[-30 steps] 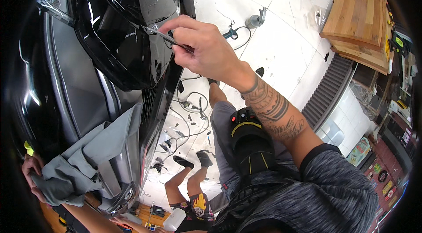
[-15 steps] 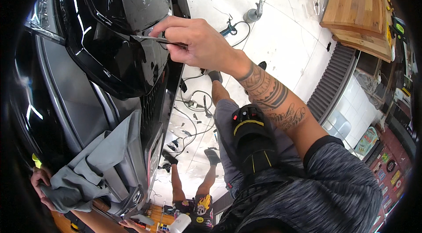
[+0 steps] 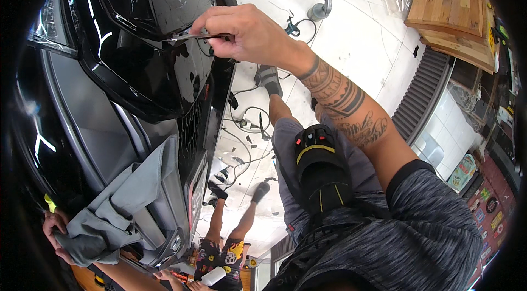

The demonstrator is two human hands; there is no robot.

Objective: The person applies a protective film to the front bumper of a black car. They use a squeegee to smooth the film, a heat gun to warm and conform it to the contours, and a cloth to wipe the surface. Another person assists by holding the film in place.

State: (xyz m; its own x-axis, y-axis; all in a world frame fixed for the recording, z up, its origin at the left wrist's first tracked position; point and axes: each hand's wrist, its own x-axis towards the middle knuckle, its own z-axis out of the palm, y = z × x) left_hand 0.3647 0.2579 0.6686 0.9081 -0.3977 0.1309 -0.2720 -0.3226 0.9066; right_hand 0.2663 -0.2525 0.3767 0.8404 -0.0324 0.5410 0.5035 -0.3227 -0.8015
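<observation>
My right hand (image 3: 239, 36), on a tattooed forearm, pinches a slim silver cutter knife (image 3: 207, 36). Its tip meets a seam below a glossy dark panel (image 3: 184, 3) at the corner of a black car (image 3: 134, 80). My fingertips are close to the car's surface; some thin strips hang beside the seam. At the lower left, my left hand (image 3: 56, 232) curls round the bunched end of a grey cloth (image 3: 129, 192), draped over the car's front trim. A yellow-green piece (image 3: 50, 201) shows beside that hand; its kind is unclear.
A co-worker (image 3: 222, 255) stands at the bottom with a white bottle-like thing (image 3: 213, 275). Cables (image 3: 252, 121) and black scraps lie on the white tiled floor (image 3: 351, 44). Farther off stand a grey spray container (image 3: 318, 11) and a wooden cabinet (image 3: 447, 3). A drain grate (image 3: 425, 91) runs along the right.
My right hand and the knife appear slightly higher in the picture, still at the seam. The co-worker's legs have shifted and one foot points outward. My left hand stays on the cloth.
</observation>
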